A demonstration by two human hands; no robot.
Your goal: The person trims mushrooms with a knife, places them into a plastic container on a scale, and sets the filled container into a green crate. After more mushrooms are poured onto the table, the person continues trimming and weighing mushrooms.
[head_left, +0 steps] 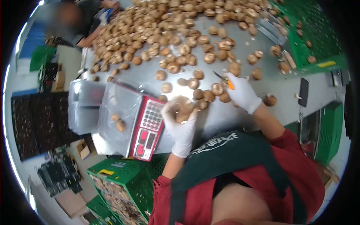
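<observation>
My left hand (180, 133), in a white glove, is curled around a brown mushroom (184, 108) just right of the scale; motion blurs it slightly. In my white-gloved right hand (242, 93) is a small knife (229, 84) with an orange handle, its dark blade pointing up and left. Several loose mushrooms (208, 96) lie on the metal table between my two hands. The red scale (150, 114) carries a clear plastic container (120, 101) with a few mushroom pieces in it.
A large heap of mushrooms (161, 24) covers the table's far side. Stacked clear containers (80, 107) stand left of the scale. Green crates (127, 180) are at the lower left, another green crate (318, 41) at the upper right. A co-worker (84, 28) stands at the upper left.
</observation>
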